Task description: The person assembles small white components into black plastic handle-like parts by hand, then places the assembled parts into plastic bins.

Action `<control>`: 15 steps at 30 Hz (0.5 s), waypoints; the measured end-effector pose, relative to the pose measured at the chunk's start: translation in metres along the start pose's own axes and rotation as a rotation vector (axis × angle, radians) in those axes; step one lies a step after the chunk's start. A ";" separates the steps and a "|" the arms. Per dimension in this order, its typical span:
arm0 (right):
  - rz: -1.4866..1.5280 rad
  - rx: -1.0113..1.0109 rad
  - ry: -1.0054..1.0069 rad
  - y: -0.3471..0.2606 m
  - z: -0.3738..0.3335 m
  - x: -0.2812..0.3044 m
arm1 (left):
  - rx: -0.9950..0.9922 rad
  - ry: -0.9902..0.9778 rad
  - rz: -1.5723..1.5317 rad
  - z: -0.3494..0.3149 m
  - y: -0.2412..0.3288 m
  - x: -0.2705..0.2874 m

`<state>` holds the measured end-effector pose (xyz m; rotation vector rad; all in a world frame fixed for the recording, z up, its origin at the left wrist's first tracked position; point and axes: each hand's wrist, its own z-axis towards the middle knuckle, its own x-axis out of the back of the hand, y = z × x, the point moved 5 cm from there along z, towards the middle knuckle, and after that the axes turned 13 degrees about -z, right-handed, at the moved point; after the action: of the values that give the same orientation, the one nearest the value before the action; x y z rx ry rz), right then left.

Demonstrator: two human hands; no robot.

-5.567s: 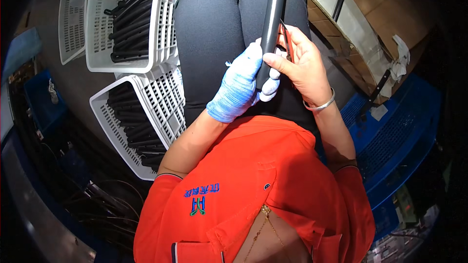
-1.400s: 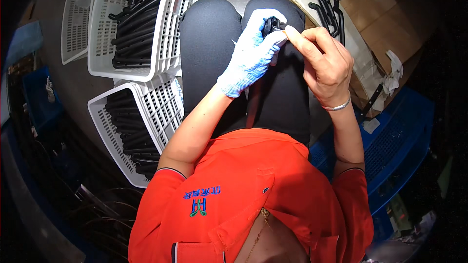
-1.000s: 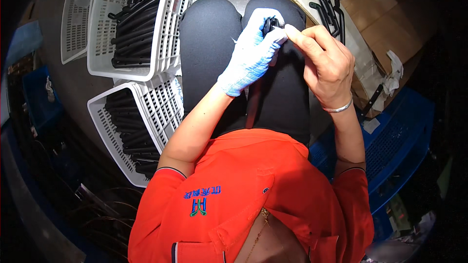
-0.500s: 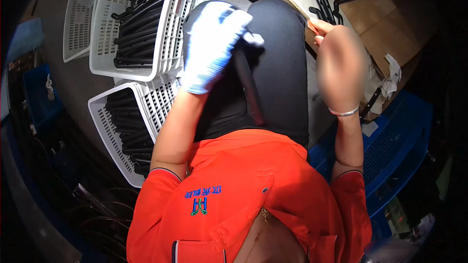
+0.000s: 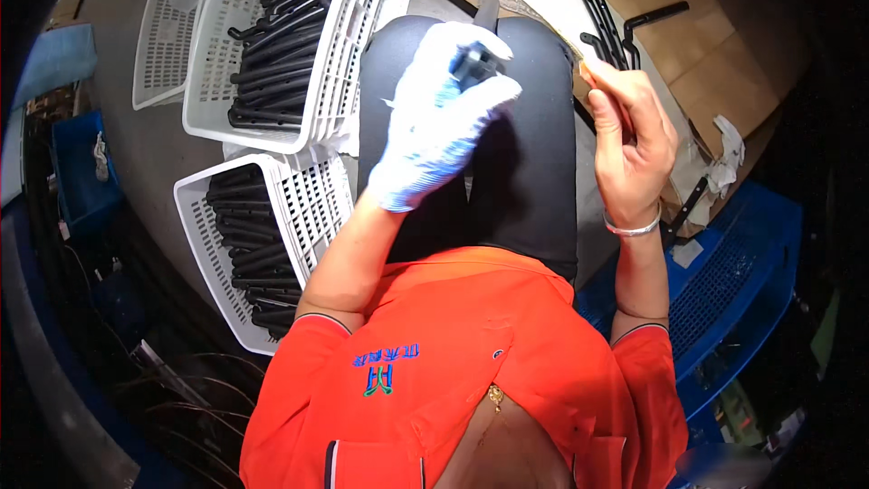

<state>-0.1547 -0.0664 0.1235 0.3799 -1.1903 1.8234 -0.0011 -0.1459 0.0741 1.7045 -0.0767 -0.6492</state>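
Observation:
My left hand [image 5: 444, 109], in a white-and-blue glove, is closed around a black tube [image 5: 487, 11] above my lap. The tube points away from me, and its near end shows between the thumb and fingers. My bare right hand [image 5: 634, 131] is raised to the right of my knees, its thumb and fingers bent in a pinch. A small orange-brown bit [image 5: 585, 72] shows at its fingertips; I cannot make out what it belongs to. Just beyond that hand, several bent black rods [image 5: 600, 14] lie on the work surface.
At the left, a white perforated basket [image 5: 213, 118] holds many black tubes, and a nearer white basket [image 5: 201, 226] holds more. A black-handled tool [image 5: 692, 199] and crumpled white paper [image 5: 724, 158] lie at the right beside a blue crate [image 5: 724, 290]. Cardboard [image 5: 724, 45] covers the far right.
My left hand has moved right, and the tube has swung from pointing toward me to pointing away. My right hand has turned, so its palm and bent fingers show.

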 end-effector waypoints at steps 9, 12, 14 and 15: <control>-0.027 0.224 0.009 -0.012 -0.008 -0.009 | -0.182 -0.248 0.050 0.000 -0.010 -0.012; -0.077 0.242 -0.025 -0.013 -0.008 -0.009 | -0.126 -0.234 0.005 0.000 -0.012 -0.013; -0.091 0.255 -0.028 -0.014 -0.006 -0.008 | -0.174 -0.240 0.071 0.000 -0.014 -0.012; -0.105 0.267 -0.031 -0.015 -0.006 -0.008 | -0.175 -0.239 0.071 0.001 -0.015 -0.011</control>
<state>-0.1371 -0.0639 0.1239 0.6126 -0.9297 1.8934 -0.0157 -0.1384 0.0642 1.4451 -0.2412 -0.7810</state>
